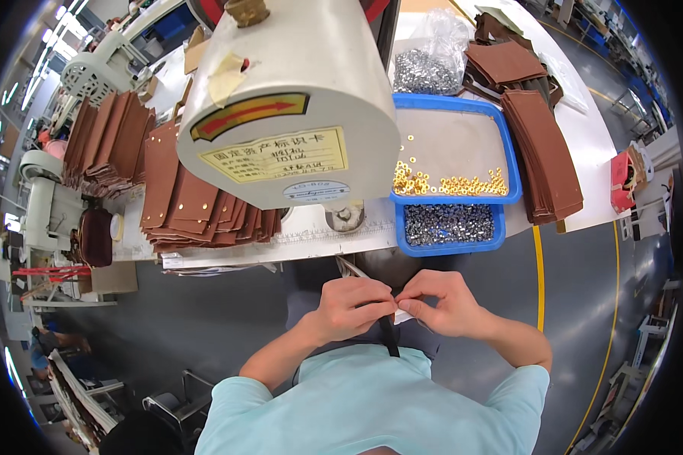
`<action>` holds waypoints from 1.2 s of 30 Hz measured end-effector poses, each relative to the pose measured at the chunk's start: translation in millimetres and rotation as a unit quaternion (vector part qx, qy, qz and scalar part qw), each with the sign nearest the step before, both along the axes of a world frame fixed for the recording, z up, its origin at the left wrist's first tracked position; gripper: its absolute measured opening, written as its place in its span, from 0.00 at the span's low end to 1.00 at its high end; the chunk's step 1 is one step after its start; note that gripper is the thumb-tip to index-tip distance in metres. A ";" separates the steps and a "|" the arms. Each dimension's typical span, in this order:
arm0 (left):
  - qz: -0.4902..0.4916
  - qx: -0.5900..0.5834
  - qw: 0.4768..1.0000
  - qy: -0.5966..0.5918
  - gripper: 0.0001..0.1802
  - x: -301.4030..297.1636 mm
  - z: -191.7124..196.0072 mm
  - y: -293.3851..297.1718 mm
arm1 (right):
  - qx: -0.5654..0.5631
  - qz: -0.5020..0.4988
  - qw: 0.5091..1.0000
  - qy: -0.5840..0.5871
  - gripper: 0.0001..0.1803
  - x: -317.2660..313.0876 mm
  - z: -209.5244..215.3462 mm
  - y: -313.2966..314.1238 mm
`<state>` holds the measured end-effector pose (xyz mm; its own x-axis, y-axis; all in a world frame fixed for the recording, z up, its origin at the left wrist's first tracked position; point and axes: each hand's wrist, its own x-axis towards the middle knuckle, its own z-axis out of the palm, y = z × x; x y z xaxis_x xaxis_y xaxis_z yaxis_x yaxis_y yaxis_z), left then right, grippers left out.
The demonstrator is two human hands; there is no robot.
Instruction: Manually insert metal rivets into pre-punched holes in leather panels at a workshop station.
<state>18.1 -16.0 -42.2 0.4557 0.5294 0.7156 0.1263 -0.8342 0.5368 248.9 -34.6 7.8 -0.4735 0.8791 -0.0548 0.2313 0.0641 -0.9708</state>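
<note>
Both hands met at a small white piece, away from the desk

From my distant seat I watched the left hand (350,307) and right hand (446,303) come together low before the body, just off the front edge of the desk (311,247); the right fingers pinched a small white piece (404,316); the left fingertips touched it too, though whether they gripped or merely steadied it I could not tell; a narrow black strip (389,337) hung below, its far end unclear to me.

Judging progress, I took the work to be partway: gold studs (203,206) already sat on some panels of the front left stack (171,174), while the right stack (540,163) showed none, so I reckoned plenty was left; nothing visible lay under the white press (281,76).

My count ran thus: two hands, one white piece, one black strip, one press; two brown stacks at left, counting the rear left stack (106,144), and one long one at right; two blue trays, the upper tray (448,140) with gold eyelets (474,186) and the lower tray (451,249) with silver fittings (448,226), both beyond counting; one clear bag (436,64) of more silver pieces.
</note>
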 end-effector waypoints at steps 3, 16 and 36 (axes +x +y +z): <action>0.006 -0.010 1.000 0.014 0.16 -1.1 2.7 -0.8 | 0.108 -0.011 0.993 -0.046 0.05 -6.1 3.3 -3.7; 0.004 -0.128 0.991 0.036 0.15 -1.3 12.1 -15.4 | 0.292 0.009 0.950 -0.114 0.20 -2.4 4.4 -10.6; 0.040 -0.334 0.933 0.130 0.36 5.3 41.9 -9.2 | 0.339 0.075 0.931 -0.115 0.13 -6.2 -6.0 28.6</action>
<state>23.4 -25.2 -0.3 0.5074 0.8575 0.0844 0.3724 -0.3066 0.8759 242.7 -6.0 1.8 -0.6376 0.6739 0.3734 0.3673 0.6919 -0.6216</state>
